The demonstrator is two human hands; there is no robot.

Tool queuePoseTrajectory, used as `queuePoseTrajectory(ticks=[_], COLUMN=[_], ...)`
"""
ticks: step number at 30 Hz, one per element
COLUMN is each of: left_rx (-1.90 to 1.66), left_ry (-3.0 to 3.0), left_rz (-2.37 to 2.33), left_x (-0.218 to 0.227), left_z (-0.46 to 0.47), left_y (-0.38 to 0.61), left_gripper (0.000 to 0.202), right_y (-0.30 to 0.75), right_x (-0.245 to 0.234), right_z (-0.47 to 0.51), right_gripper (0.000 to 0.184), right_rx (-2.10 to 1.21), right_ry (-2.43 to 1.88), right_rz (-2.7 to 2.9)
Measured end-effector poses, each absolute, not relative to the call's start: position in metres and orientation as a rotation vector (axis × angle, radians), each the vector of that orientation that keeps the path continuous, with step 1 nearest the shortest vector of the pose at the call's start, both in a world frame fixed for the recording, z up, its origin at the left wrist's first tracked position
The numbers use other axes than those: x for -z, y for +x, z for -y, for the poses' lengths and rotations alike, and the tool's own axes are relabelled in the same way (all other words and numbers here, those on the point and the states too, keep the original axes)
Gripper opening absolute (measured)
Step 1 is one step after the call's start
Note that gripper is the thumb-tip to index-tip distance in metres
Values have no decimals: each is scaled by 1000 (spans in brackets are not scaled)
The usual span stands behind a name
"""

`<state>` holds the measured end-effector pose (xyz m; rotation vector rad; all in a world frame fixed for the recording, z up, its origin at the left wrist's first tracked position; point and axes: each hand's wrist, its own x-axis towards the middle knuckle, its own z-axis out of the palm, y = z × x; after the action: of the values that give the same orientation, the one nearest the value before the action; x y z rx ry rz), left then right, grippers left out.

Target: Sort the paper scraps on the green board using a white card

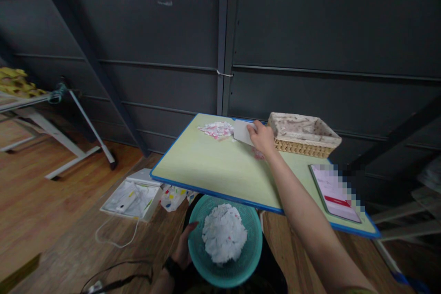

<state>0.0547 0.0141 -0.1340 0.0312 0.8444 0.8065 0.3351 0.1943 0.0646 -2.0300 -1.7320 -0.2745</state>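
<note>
My right hand reaches across the pale green table and grips a white card by its right side. The card stands on the tabletop next to a small heap of pink and white paper scraps. Below the table's near edge, my left hand holds the rim of a teal basket. The basket contains a mound of torn white paper.
A woven tray sits at the table's far right, a phone lies near its right edge. On the wooden floor lie a white box with cables and a plastic bag. A white rack leg stands left. A dark wall is behind.
</note>
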Motion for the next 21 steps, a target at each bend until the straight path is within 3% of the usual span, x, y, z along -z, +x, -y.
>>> queuePoseTrajectory(ticks=[21], left_rx=[-829], left_ry=[55], left_rz=[-832], left_x=[131], left_z=[-15], left_y=[55], left_gripper=[58], right_y=[337], right_x=[-69], right_z=[-192], right_gripper=[38], right_rx=[315], right_ry=[-2105], right_rz=[1746])
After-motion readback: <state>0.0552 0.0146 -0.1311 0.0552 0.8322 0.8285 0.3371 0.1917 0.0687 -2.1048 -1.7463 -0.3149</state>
